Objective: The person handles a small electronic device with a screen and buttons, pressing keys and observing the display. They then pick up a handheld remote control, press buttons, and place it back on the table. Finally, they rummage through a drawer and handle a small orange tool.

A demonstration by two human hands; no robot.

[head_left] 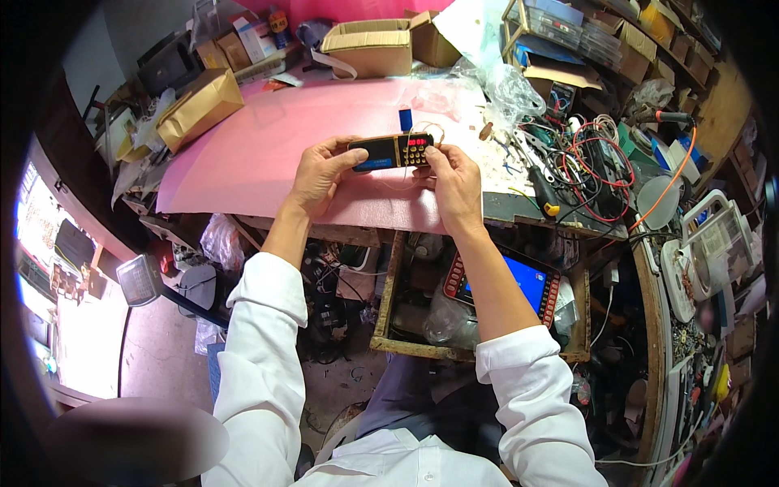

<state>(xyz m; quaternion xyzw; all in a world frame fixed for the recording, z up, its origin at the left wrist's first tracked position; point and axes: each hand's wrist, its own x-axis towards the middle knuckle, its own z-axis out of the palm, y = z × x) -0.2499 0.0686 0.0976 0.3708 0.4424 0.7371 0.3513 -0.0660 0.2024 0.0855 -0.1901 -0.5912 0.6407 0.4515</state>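
Between both hands, above the pink mat (251, 154), is a small black portable radio (380, 152) with a lit red digit display and a keypad at its right end. My left hand (320, 172) grips its left end, thumb on the front. My right hand (453, 183) holds the right end, with the thumb beside the keypad. A blue stick (406, 120) stands up from the radio's top edge; it looks like a USB drive. A thin wire loops around the radio's right side and below it. The fingers behind the radio are mostly hidden.
Pliers, screwdrivers and red and black test leads (596, 174) crowd the bench's right side. Below, an open wooden drawer (487, 354) holds a device with a blue screen (523, 284). Cardboard boxes (369, 49) stand at the back; a brown paper bag (199, 109) lies left.
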